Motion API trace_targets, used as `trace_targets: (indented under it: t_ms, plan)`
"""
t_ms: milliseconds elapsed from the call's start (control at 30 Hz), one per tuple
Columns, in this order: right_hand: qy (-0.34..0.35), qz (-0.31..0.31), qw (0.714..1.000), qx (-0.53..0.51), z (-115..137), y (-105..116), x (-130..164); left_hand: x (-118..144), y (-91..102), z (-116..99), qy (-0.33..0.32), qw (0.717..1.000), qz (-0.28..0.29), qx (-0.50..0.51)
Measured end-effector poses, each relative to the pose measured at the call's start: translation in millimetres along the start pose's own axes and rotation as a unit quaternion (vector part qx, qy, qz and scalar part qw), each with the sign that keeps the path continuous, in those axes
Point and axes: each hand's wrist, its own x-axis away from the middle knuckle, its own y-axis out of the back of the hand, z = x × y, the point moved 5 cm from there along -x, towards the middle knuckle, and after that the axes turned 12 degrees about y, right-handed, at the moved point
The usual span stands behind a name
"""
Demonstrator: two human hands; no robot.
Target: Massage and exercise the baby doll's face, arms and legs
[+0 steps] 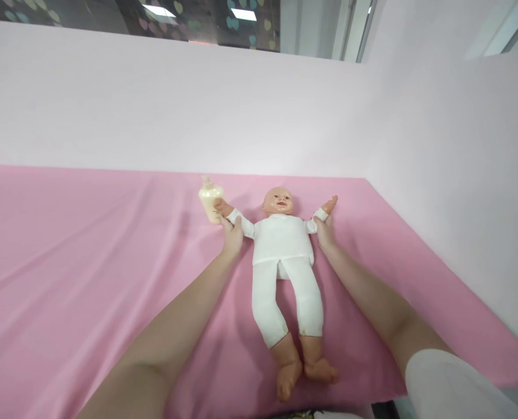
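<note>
A baby doll (283, 241) with a white cloth body lies on its back on a pink sheet (110, 262), head away from me and bare feet toward me. Its arms are spread out to the sides. My left hand (233, 235) is closed round the doll's arm on the left, near the wrist. On the other side my right hand (325, 233) grips the opposite arm, also close to the wrist. Just behind the doll's left-side hand is a pale yellow bottle (210, 199) with a narrow top, partly covered by that hand.
A white wall (176, 110) runs along the far edge of the pink surface, and another white wall (455, 174) borders it on the right. Above the far wall is a dark window or glass panel (198, 23) with heart shapes and light reflections.
</note>
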Motion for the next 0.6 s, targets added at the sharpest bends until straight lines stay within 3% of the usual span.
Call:
trace_targets:
  t_ms: [67,133,300,433,600]
  plan:
    - [-0.03,-0.023,0.999,0.002,-4,3,-1,-2,7.2,6,0.051,0.995,-0.074,0.05]
    - [-0.038,-0.028,0.999,0.005,-5,4,-3,-1,8.9,8,0.084,0.988,-0.112,0.069]
    - [-0.02,-0.023,0.999,0.008,-3,5,-4,3,5.8,2,0.073,0.991,-0.105,0.036]
    - [0.031,0.022,0.999,0.006,6,0,0,10,-4.4,-12,0.014,0.999,-0.028,0.015]
    - [0.071,0.142,0.986,0.046,10,-16,8,22,-28.7,-29,-0.051,0.983,0.139,-0.105]
